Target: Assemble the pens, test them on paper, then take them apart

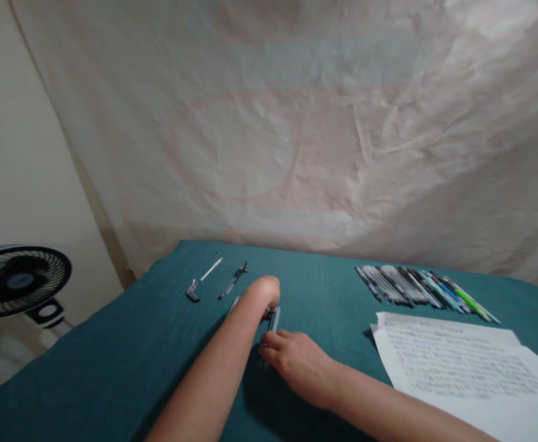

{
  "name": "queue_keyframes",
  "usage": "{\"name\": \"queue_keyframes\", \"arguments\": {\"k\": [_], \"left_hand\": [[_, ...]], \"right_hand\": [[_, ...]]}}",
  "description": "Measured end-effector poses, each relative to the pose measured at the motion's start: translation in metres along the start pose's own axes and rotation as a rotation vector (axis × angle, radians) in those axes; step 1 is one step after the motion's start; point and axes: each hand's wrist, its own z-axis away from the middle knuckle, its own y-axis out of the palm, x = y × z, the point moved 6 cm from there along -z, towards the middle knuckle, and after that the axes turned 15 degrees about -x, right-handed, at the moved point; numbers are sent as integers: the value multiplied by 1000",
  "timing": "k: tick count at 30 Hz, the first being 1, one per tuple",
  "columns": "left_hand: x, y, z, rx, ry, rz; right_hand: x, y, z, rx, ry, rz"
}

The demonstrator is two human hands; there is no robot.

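The green-clothed tabletop [135, 374] carried handwritten sheets [462, 353] along its right edge and a row of pens [411, 286] near its far right corner. Mid-tabletop, the right hand [299, 362] had its fingers closed on slim pens [276, 319]; the left hand [268, 291] bent over them, its mostly hidden fingers impossible to judge.

The place looks like a room in a home. A household fan [23, 281] is at the left, near a plain pale wall [15, 123]; a creased, faded sheet [324, 135] hangs across the far side; and a green cloth [126, 362] covers the surface, with pens [416, 287] and handwritten pages [457, 356] on the right.
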Motion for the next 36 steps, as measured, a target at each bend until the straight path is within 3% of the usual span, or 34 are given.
{"name": "queue_keyframes", "arguments": {"k": [5,13,19,27,36], "left_hand": [[-12,9,-4,-6,51,51],[-49,2,-5,-230,192,124],[-65,11,1,-293,246,272],[-63,11,4,-312,245,318],[-60,-3,13,-378,321,224]], "right_hand": [[-4,6,4,-7,-28,50],[-43,-4,43,43,104,180],[-70,-12,72,59,199,221],[-79,-26,82,19,335,47],[-87,-31,87,-84,481,46]]}}
